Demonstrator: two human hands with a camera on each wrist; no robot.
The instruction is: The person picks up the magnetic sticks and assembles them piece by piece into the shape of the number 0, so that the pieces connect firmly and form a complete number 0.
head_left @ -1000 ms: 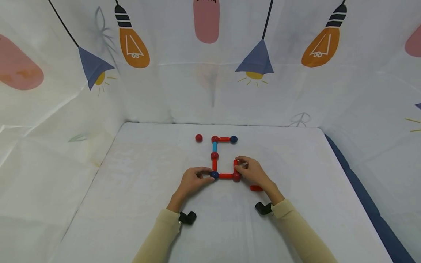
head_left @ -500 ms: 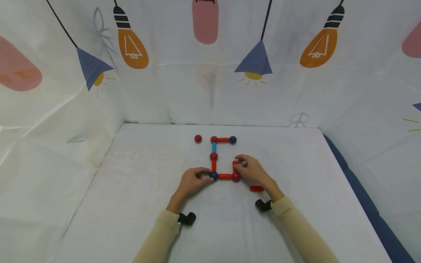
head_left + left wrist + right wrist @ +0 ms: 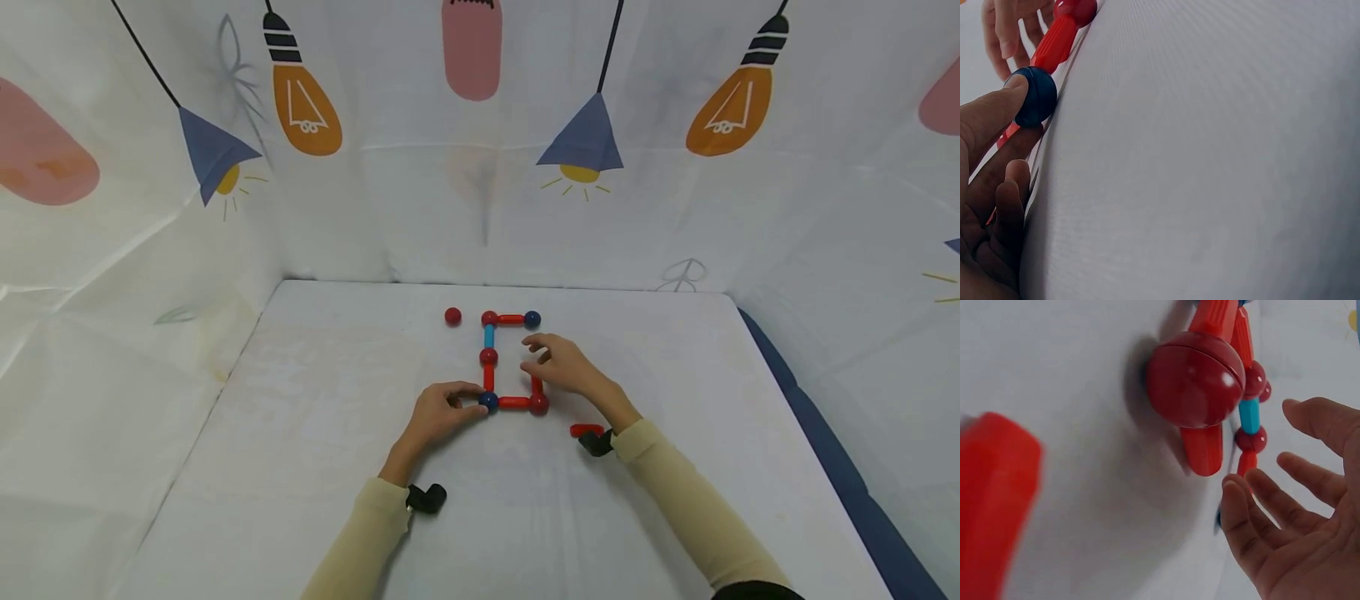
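Observation:
Red and blue balls joined by rods form a chain on the white table. My left hand (image 3: 441,412) pinches the dark blue ball (image 3: 488,402) at its near-left corner between thumb and a finger. From there a red rod (image 3: 514,402) runs right to a red ball (image 3: 539,405), and a second red rod (image 3: 537,386) points away from that ball. Over this rod's far end hovers my right hand (image 3: 568,364), its fingers spread and holding nothing. In the right wrist view, the red ball (image 3: 1194,381) and the rod's free end (image 3: 1204,450) stand apart from the fingers.
The chain's left side carries a red ball (image 3: 489,357) and a light blue rod (image 3: 489,337). At the far end another dark blue ball (image 3: 532,320) ends it. A loose red ball (image 3: 453,317) lies left, a loose red rod (image 3: 583,430) under the right wrist.
My right hand has let go of the upright red rod and moved a little away from me, fingers spreading. My left hand has kept its pinch on the blue ball.

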